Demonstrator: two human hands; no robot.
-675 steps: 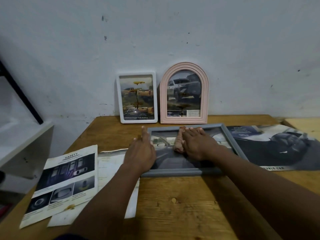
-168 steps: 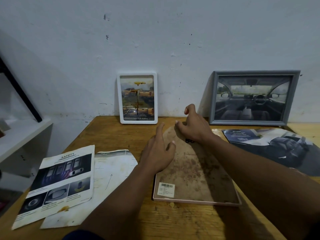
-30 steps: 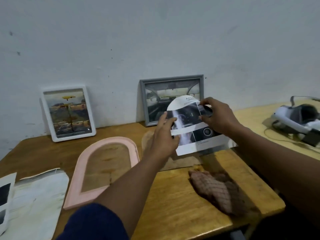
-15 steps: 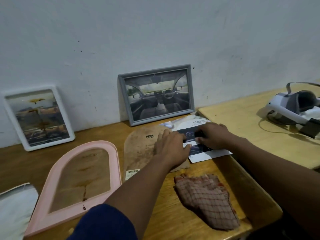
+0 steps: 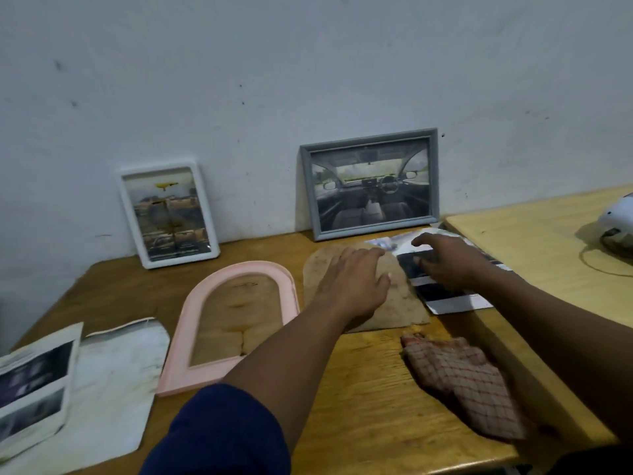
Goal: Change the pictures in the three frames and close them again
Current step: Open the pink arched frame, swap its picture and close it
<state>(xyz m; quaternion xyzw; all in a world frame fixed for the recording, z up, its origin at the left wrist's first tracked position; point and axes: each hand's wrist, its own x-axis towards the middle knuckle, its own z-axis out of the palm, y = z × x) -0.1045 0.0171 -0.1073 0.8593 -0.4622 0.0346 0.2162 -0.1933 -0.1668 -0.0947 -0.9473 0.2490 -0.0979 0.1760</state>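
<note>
the left hand (image 5: 352,286) lies flat, fingers spread, on the arched brown backing board (image 5: 404,303). just right of its fingertips, the right hand (image 5: 448,262) rests open with curled fingers on a car brochure page (image 5: 452,299); its print is too blurred to read. left of the left wrist lies the empty pink arched frame (image 5: 205,371), flat on the wooden table (image 5: 359,406).

Single head-worn wide-angle view, looking forward and down across the counter (image 5: 359,406) toward the wall (image 5: 308,80), at arm's reach.
</note>
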